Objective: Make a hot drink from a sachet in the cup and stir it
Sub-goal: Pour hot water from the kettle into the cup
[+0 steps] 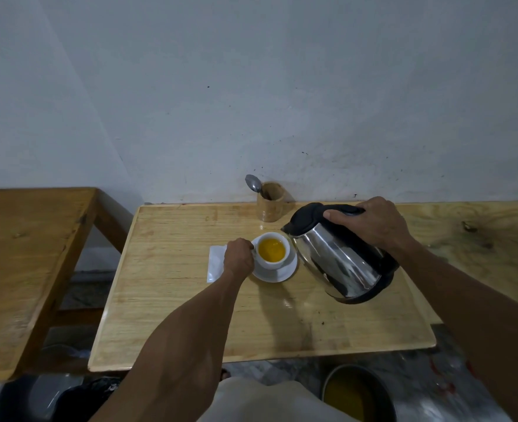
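Gripping the black handle of the steel kettle [340, 263], your right hand [373, 223] holds it tilted, spout just above the white cup [273, 250]. Your left hand [238, 258] is closed on the cup's handle side. The cup sits on its saucer [285, 274] on the wooden table [175, 300], holding yellow liquid. A white sachet [215, 263] lies beside it; a spoon [253, 182] stands in the wooden holder [271, 205].

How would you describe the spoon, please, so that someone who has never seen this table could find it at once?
Start at the pale wooden table against the grey wall. At its far edge, beyond the white cup and the steel kettle, stands a small wooden holder. The spoon stands in it bowl upward, the only metal thing there.
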